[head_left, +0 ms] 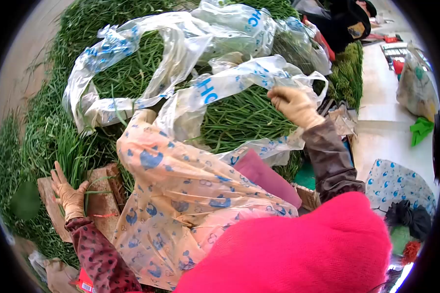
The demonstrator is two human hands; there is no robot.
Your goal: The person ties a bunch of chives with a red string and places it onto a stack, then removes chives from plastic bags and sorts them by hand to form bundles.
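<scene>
My left hand [69,196], in a tan glove, has its fingers spread over a wooden board [100,193] beside long green grass-like leaves [73,151]. My right hand [297,106], gloved too, is curled above the right-hand clear plastic bag [230,80]; whatever its fingers hold is too small to make out. Cut green leaves [244,119] fill that bag. Another open bag [105,53] of leaves lies to its left. A patterned apron [181,205] covers the lap between my arms.
A bright pink knitted thing [293,249] fills the lower right foreground. At the top right is a person in dark clothing [335,22]. A plastic bag [415,88] and a green scrap [420,130] lie on the pale surface [381,136] at right.
</scene>
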